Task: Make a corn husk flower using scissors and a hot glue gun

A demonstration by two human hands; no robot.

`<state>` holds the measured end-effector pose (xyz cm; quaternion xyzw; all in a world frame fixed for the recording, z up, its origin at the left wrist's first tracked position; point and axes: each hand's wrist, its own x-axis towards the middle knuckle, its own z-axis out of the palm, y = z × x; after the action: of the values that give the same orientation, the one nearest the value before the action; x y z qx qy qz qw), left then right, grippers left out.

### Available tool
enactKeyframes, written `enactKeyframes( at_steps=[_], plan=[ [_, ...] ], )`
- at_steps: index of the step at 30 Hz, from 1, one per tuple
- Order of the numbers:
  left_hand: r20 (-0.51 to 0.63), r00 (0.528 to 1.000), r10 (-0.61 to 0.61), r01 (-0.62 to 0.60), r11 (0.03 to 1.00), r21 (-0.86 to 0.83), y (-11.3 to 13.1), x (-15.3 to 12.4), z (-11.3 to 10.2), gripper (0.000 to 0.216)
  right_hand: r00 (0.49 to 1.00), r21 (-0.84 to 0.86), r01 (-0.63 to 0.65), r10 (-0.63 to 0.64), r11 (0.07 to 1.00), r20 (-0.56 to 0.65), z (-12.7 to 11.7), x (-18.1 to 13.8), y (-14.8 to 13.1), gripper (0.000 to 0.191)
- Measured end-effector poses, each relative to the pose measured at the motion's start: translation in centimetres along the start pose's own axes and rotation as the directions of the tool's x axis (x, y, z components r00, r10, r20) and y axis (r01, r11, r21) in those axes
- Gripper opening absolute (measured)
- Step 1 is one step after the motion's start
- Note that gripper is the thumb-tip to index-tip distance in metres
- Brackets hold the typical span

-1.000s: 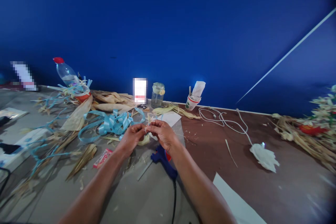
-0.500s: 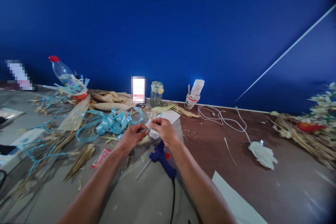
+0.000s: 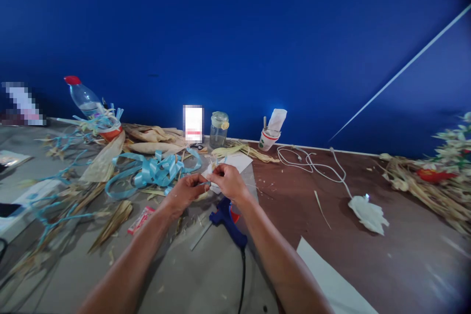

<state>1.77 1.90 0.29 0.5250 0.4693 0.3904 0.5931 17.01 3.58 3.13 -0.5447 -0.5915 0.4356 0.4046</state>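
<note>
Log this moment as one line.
left hand: pinching small blue-and-pale piece | right hand: pinching at same piece | glue gun: lying near right hand | blue ribbon: loosely heaped left of hands

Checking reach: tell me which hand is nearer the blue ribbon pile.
Left. In view, the left hand is just below and right of the ribbon pile; the right hand is farther right.

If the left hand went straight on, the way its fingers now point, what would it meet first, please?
Most likely the right hand, which lies just ahead of the left hand; the exact gap in depth is unclear.
</note>
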Motion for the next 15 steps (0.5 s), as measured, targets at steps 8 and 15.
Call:
enactKeyframes(
  at_steps=[8,15],
  plan=[
    [-0.100,0.995,0.007,-0.007,1.000,0.001,-0.2,0.1,0.6,0.030,0.998,0.067,-0.017,0.021,0.998,-0.063,0.8,0.0,0.5,0.026],
    [-0.045,0.999,-0.016,0.009,0.989,-0.146,0.5,-0.1,0.4,0.032,0.962,0.425,-0.182,0.072,0.887,0.262,0.2,-0.2,0.1,0.029]
  ],
)
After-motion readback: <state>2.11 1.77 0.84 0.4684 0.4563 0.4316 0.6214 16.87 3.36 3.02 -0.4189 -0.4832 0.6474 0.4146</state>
